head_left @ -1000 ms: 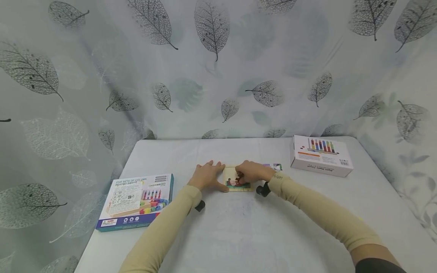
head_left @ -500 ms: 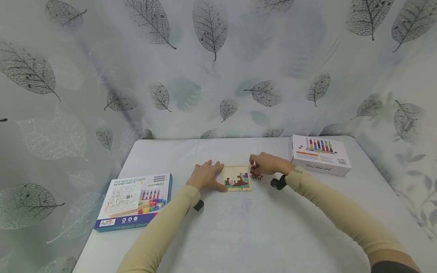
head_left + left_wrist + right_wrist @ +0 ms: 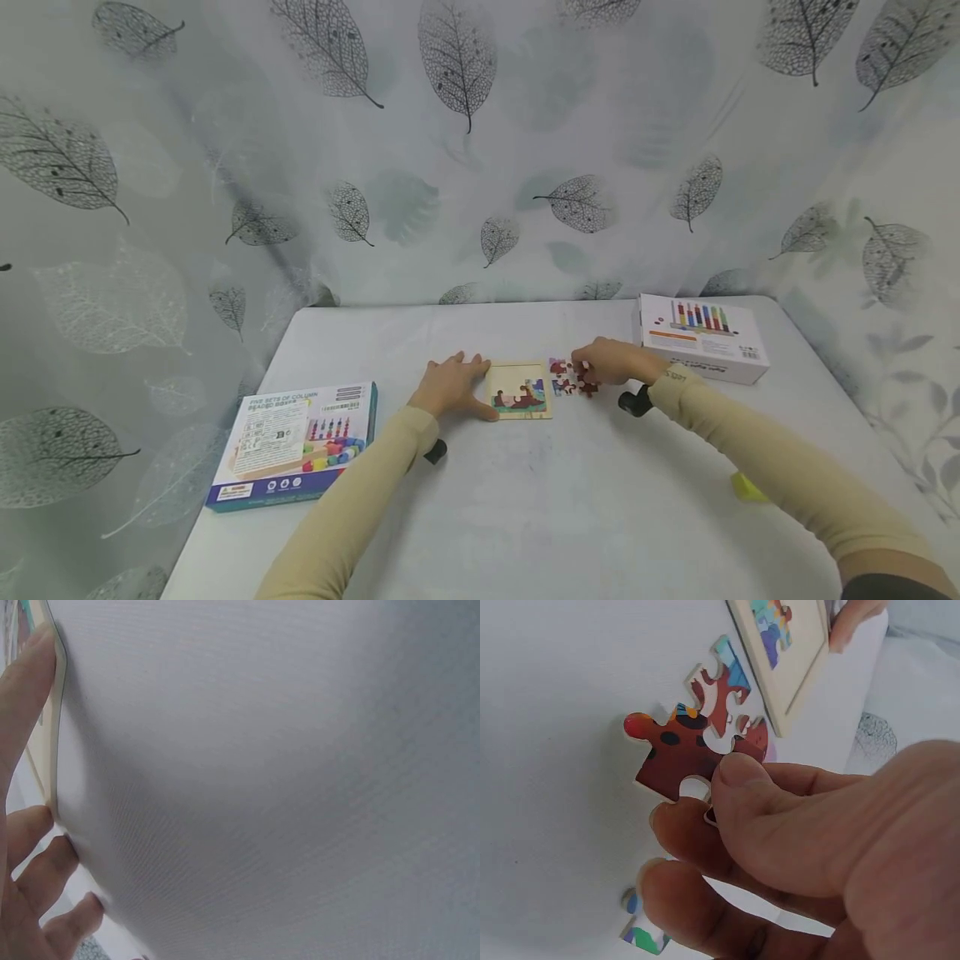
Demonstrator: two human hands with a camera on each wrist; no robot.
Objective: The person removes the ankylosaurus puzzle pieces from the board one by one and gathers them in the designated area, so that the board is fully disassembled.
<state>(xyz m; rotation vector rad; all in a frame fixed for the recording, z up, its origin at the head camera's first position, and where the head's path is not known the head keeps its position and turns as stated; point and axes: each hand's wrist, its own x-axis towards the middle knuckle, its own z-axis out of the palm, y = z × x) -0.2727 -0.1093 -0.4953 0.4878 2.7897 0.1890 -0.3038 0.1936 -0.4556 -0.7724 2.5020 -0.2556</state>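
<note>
In the head view a small wooden puzzle tray (image 3: 506, 375) lies mid-table, with joined picture pieces along its lower and right parts. My left hand (image 3: 452, 387) rests at its left edge, fingers spread, and in the left wrist view the thumb (image 3: 26, 686) touches the tray's rim (image 3: 55, 735). To the right of the tray, my right hand (image 3: 617, 362) pinches a brown, dark-spotted puzzle piece (image 3: 671, 756) with a red knob between thumb and fingers. Loose puzzle pieces (image 3: 560, 385) lie between tray and right hand; some are hidden beneath the fingers.
A flat bead-toy box (image 3: 296, 446) lies at the left of the table. At the back right sits a white box (image 3: 705, 337) with a picture of coloured columns. A yellow object (image 3: 747, 488) shows beside the right forearm. A leaf-patterned cloth (image 3: 465, 208) hangs behind.
My right hand has gone from over the tray to the loose pieces on its right, uncovering joined pieces in the tray. The left hand has stayed at the tray's edge.
</note>
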